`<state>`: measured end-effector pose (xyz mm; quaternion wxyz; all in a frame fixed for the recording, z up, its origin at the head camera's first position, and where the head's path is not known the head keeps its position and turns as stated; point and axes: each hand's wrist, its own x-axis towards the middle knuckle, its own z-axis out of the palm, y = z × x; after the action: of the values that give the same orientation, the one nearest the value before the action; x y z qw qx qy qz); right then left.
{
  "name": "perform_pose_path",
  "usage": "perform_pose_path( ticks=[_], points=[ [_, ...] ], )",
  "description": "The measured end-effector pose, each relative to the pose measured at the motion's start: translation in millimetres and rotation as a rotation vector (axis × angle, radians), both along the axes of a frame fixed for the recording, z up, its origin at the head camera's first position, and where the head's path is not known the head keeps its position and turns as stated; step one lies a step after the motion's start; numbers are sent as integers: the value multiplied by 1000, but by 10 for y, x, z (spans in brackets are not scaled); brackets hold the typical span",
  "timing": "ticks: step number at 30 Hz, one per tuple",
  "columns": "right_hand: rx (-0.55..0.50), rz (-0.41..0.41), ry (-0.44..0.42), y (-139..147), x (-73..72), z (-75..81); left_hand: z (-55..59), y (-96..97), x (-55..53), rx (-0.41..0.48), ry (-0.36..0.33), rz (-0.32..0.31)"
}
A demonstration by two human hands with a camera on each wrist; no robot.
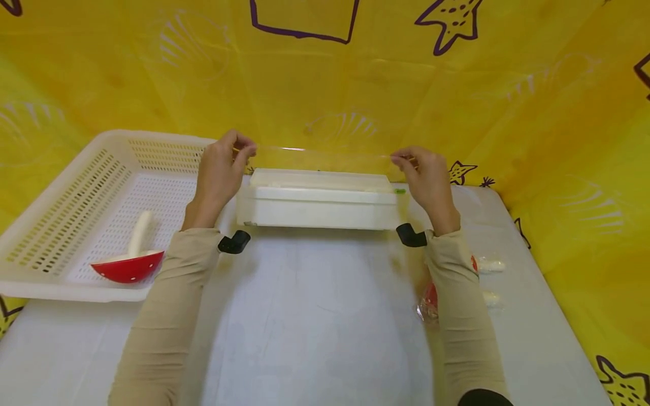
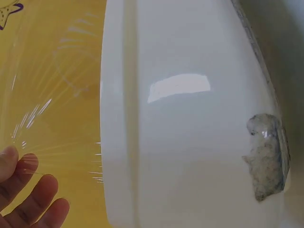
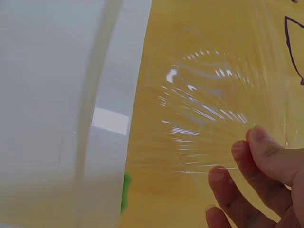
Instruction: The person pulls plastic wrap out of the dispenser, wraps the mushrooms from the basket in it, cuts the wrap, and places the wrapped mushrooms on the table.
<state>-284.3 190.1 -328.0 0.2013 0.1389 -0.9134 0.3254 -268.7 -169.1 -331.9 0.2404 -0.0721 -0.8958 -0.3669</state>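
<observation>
A sheet of clear cling film [image 1: 325, 159] stretches between both hands, above and behind a white box-shaped film dispenser [image 1: 320, 211]. My left hand [image 1: 222, 169] pinches the film's left corner between thumb and forefinger. At the other corner, my right hand [image 1: 425, 179] pinches the film the same way. Both wrist views show creases in the film [image 2: 33, 114] fanning out from the fingertips. The right wrist view has the film [image 3: 204, 104] beside the dispenser's edge [image 3: 114, 109], with a small green piece [image 3: 125, 192] there.
To the left stands a white plastic basket [image 1: 56, 285] holding a red mushroom-shaped thing with a white stem [image 1: 129, 268]. Two wrapped items with white stems [image 1: 491, 265] lie by the right forearm, partly hidden. A yellow patterned cloth [image 1: 325, 84] hangs behind the white table [image 1: 325, 332].
</observation>
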Motion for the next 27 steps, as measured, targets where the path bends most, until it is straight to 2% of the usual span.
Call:
perform_pose_path(
  ticks=[6,13,21,27],
  points=[
    [-12,-9,8,-9,-35,65,67,8,-34,33,5,-14],
    [-36,-12,5,-23,-77,110,138,6,-85,119,-57,-61],
    [-38,-10,4,-31,-138,136,213,-3,-126,85,-101,-46],
    [-55,-21,-5,-32,-167,185,260,8,-139,186,-136,-64]
  ],
)
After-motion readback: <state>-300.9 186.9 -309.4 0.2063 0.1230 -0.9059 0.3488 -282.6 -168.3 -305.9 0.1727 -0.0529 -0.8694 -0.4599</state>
